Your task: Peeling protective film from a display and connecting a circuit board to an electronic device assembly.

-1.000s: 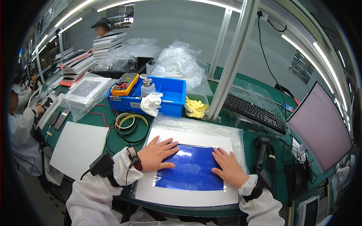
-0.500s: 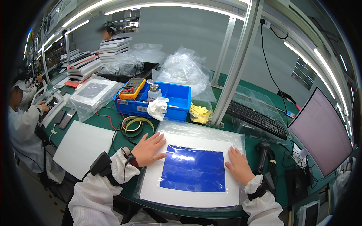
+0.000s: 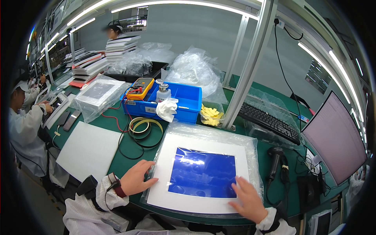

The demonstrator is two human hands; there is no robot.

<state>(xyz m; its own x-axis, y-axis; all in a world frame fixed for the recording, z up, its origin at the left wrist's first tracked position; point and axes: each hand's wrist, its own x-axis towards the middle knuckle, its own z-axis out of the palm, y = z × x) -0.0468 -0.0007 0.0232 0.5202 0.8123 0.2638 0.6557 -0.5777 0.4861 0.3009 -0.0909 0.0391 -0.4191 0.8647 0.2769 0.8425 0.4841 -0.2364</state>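
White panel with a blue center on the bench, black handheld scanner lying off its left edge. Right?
Wrong side: the head view shows the black handheld scanner lying off the right edge of the white panel. The panel does have a blue center and is on the bench.

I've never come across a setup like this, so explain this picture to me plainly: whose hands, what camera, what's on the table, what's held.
There is no robot: a person is working with two bare hands. The camera sits on the person's head, looking down; its wide lens bends straight edges. On the green table lies a white panel with a shiny blue middle, clear plastic around it. The left hand is at the panel's left edge; the right hand is over its right side. Neither grips anything; exact contact is hard to tell. Beyond stands a blue bin; to the right are a keyboard and a screen.
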